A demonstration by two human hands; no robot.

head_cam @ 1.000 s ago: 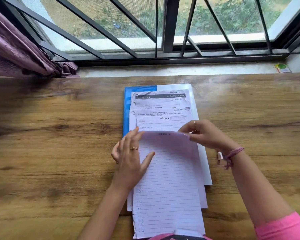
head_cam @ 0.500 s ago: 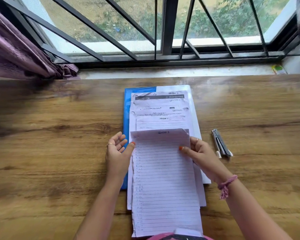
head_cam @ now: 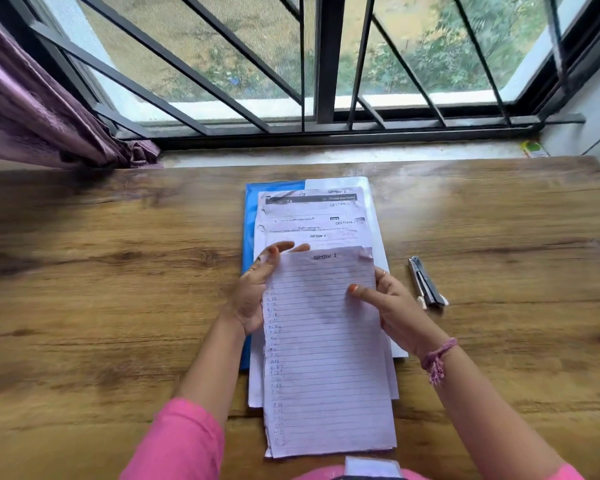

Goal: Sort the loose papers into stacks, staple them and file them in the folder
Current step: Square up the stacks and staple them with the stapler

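Matt lined paper [head_cam: 326, 341] on a glossy blue plastic folder [head_cam: 249, 237], wood-grain table [head_cam: 118, 306], metal stapler [head_cam: 425, 284].

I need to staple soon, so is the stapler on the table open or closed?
Closed, as far as it shows: the stapler lies flat on the table, arms together, right of the papers, untouched.
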